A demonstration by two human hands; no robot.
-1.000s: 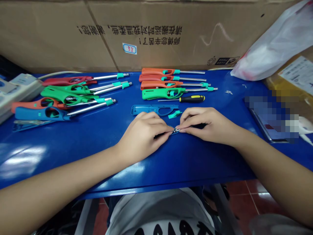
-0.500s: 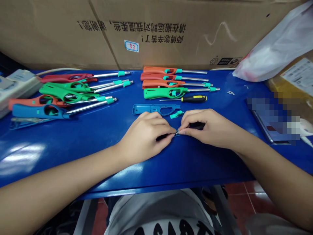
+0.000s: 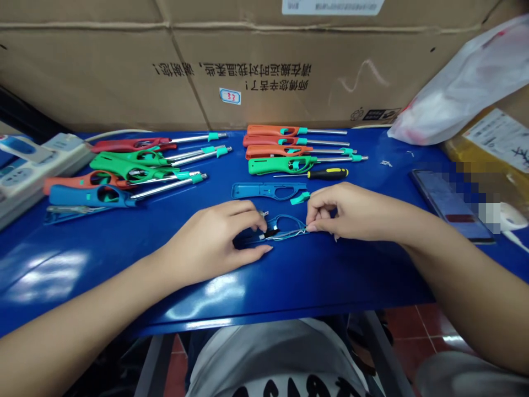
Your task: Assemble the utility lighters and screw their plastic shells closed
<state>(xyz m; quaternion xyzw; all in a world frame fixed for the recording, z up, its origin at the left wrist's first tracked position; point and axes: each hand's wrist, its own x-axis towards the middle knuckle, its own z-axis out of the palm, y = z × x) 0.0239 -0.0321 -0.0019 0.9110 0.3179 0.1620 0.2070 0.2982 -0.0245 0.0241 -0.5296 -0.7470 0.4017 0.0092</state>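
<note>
A blue lighter half-shell (image 3: 291, 219) lies on the table between my hands, with its trigger loop showing. Inside it are a small black-and-white igniter piece (image 3: 270, 234) and a thin white wire (image 3: 289, 235) running to the right. My left hand (image 3: 219, 231) rests over the shell's handle end and hides it, thumb and forefinger apart beside the igniter piece. At the shell's narrow right end, my right hand (image 3: 343, 212) pinches the wire's end between thumb and forefinger. Just behind lie the other blue half-shell (image 3: 256, 191) and a turquoise trigger piece (image 3: 300, 198).
Finished-looking lighters, including a green one (image 3: 281, 165), lie in two groups behind. A screwdriver (image 3: 328, 173), several screws (image 3: 386, 163) and a phone (image 3: 450, 204) lie farther right. A power strip (image 3: 45, 165) stands at left; a cardboard box (image 3: 124, 94) closes off the back.
My left hand has moved left and its pinch has opened, uncovering the shell's loop, igniter piece and wire. My right hand still pinches at the shell's right end. The camera view has shifted slightly.
</note>
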